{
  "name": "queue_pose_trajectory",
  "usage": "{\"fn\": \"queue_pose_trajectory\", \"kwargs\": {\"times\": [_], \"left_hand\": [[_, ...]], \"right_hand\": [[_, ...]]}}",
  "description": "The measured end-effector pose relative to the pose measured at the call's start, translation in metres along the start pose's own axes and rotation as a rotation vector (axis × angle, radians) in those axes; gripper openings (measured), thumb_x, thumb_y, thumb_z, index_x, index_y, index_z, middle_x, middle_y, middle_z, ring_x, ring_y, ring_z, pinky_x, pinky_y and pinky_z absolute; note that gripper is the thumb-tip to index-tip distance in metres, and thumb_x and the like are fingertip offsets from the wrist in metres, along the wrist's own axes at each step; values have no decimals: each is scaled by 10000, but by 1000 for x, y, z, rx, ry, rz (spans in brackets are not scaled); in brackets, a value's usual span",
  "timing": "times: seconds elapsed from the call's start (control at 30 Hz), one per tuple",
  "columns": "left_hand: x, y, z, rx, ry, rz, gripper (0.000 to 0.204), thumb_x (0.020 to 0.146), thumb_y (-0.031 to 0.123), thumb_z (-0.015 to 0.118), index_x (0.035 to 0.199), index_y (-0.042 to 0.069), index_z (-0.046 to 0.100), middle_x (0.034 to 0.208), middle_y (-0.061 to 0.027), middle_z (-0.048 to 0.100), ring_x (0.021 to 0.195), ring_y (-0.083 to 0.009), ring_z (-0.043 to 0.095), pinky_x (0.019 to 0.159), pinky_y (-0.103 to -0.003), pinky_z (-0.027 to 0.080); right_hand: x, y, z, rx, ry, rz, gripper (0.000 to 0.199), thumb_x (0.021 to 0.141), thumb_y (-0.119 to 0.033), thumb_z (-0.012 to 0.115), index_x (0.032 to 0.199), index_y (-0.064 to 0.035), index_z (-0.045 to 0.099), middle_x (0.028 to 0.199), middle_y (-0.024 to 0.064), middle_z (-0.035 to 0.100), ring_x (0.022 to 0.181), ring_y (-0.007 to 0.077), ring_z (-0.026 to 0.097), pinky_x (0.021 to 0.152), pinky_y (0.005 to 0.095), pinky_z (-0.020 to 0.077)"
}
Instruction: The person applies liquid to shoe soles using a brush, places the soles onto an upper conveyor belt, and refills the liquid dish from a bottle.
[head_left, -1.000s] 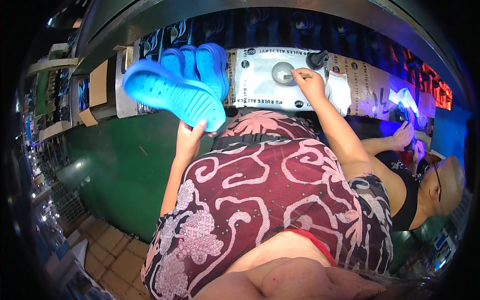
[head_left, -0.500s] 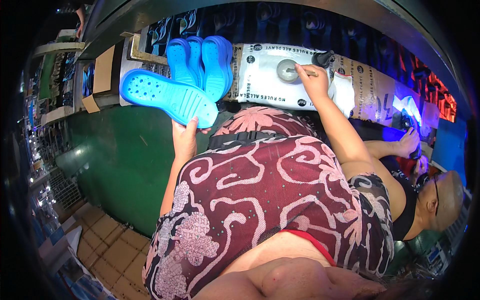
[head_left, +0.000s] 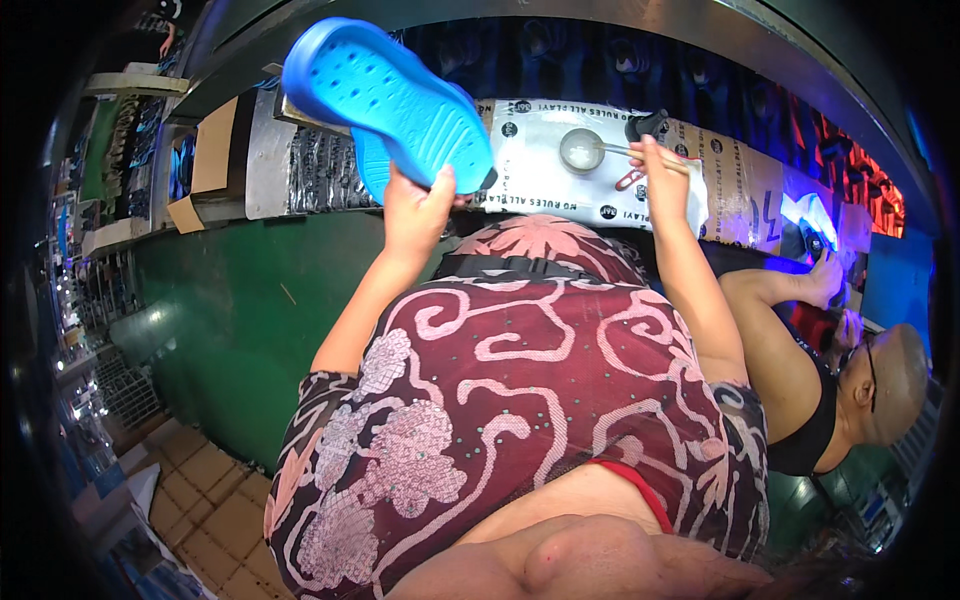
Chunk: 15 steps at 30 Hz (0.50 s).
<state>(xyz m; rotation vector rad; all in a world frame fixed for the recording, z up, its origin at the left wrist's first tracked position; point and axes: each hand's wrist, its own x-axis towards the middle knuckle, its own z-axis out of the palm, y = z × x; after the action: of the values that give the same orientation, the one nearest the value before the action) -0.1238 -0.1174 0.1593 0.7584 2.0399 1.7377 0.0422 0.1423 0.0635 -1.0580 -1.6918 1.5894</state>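
My left hand (head_left: 420, 205) grips a blue foam shoe sole (head_left: 395, 100) by its near end, thumb on the upper face. Its far end, dotted with small holes, points up and left above the bench. Part of a second blue sole (head_left: 372, 165) shows behind it. My right hand (head_left: 665, 180) is closed on the thin handle of a brush (head_left: 630, 152). The brush's far end reaches into a small round bowl (head_left: 582, 151) of whitish liquid, standing on a white printed plastic sheet (head_left: 540, 190).
A dark object (head_left: 647, 124) stands behind the bowl, and a small red-edged item (head_left: 630, 180) lies near my right hand. Brown cardboard (head_left: 735, 170) covers the bench to the right. Dark shoe parts line the conveyor beyond. A co-worker (head_left: 800, 400) sits at right.
My left hand has lifted the blue sole up, away and to the right, now hiding most of the other soles. My right hand has shifted slightly right, uncovering the red-edged item.
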Motion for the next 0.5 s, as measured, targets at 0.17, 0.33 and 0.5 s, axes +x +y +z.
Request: {"fn": "queue_pose_trajectory", "kwargs": {"times": [0.17,0.33,0.5], "left_hand": [[18,10,18,9,7,72,369,812,93,589,1120,-50,444,924,-140,626,737,-185,630,678,-296,517],[23,26,35,114,-24,293,400,766,69,605,1129,-42,478,917,-159,643,793,-212,637,745,-311,495],[25,22,42,153,-64,446,412,741,40,621,1121,-42,487,840,-152,643,717,-212,639,657,-303,504]], "right_hand": [[-37,-62,-17,351,15,-130,318,939,-234,507,868,43,644,759,82,623,682,126,575,653,247,454],[-74,-120,-3,-85,-162,-751,234,899,-188,542,810,-4,655,728,73,635,631,167,568,743,325,451],[-78,-129,11,-249,-192,-928,159,844,-179,601,751,-67,666,669,34,616,597,213,543,811,384,411]]}}
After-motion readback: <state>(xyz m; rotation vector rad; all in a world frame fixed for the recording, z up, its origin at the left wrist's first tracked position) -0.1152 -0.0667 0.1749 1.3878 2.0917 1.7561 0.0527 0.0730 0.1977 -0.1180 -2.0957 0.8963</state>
